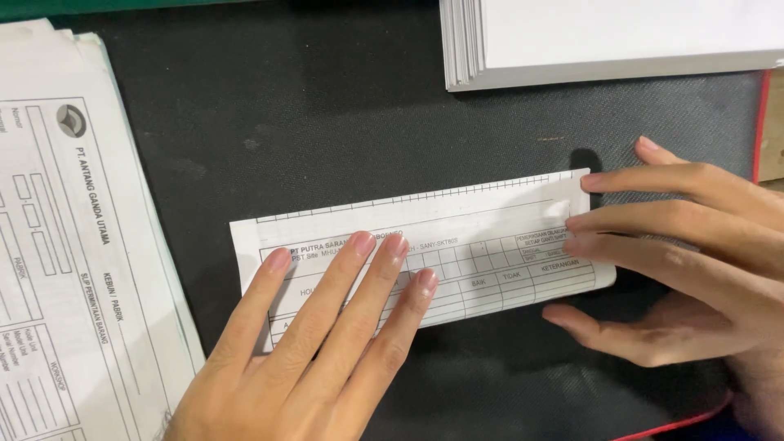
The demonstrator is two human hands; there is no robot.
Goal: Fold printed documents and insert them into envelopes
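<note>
A folded white printed form [482, 237] with a ruled table lies slightly tilted on a dark mat [327, 122]. My left hand [327, 335] lies flat on the form's left half, fingers spread and pressing it down. My right hand [678, 261] sits at the form's right end, fingertips resting on its edge and the thumb below it. Neither hand grips anything.
A stack of printed forms [65, 261] lies at the left edge. A thick pile of white sheets [612, 41] sits at the top right. The mat's red border [763, 122] runs along the right side, with a wooden surface beyond.
</note>
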